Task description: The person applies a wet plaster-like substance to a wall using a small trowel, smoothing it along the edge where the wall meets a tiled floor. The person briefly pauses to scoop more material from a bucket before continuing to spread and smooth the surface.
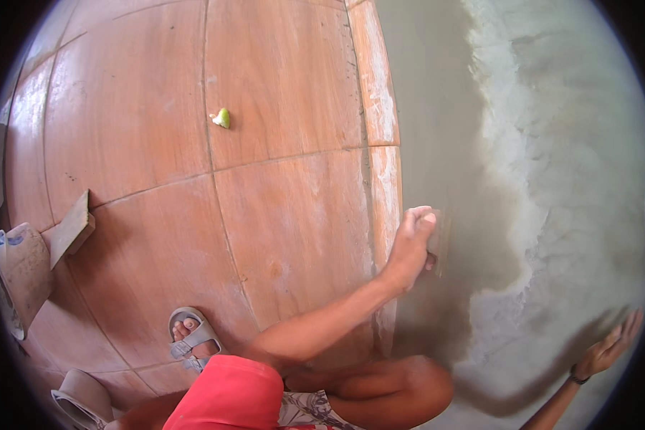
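Observation:
My left hand (412, 244) grips a flat plastering trowel (439, 244) and presses it against a grey wall (437, 107). The wall's wet plaster is smooth and darker near the trowel, with a rougher, paler patch (552, 179) to the right. My right hand (609, 347), with a dark band on the wrist, rests with fingers spread on the wall at the lower right. I am squatting in red shorts (229, 394), with one knee (408, 387) close to the wall.
Reddish-brown floor tiles (287, 215) run up to the wall. A small green scrap (222, 117) lies on them. A wooden board (72, 228) and a dusty grey container (18, 276) sit at the left. My sandalled foot (192, 337) and a loose sandal (82, 398) are below.

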Demonstrator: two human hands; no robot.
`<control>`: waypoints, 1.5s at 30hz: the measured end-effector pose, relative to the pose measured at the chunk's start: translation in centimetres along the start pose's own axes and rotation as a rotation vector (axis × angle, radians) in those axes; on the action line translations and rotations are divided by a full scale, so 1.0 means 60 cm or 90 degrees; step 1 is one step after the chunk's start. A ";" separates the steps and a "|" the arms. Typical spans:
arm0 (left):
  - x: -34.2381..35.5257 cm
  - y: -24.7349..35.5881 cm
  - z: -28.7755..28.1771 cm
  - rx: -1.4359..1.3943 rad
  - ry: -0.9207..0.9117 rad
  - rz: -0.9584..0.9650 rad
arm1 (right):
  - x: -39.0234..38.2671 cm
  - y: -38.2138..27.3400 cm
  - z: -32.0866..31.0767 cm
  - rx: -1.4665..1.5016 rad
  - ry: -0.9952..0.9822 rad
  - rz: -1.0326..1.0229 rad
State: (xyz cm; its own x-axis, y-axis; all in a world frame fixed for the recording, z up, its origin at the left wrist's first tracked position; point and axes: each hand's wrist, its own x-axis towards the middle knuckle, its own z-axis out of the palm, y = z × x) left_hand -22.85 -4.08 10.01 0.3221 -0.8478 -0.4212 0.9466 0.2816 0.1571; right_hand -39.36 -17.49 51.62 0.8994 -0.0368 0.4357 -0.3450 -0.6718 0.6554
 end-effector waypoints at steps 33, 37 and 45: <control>-0.982 0.002 -0.284 0.304 1.050 0.554 | -0.135 -0.886 0.289 1.142 -0.408 -0.317; -1.034 -0.240 -0.351 -0.130 1.101 0.652 | -0.043 -0.948 0.277 1.054 -0.413 -0.536; -1.147 -0.241 -0.323 -0.100 1.149 0.894 | 0.025 -0.928 0.184 0.897 -0.369 -0.649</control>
State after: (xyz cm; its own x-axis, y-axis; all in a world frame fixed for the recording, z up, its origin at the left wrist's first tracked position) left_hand -58.42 58.90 19.43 0.1504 0.9544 -0.2577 0.1612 0.2335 0.9589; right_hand -15.80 11.69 8.97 0.6647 0.7205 -0.1975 0.5124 -0.6320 -0.5814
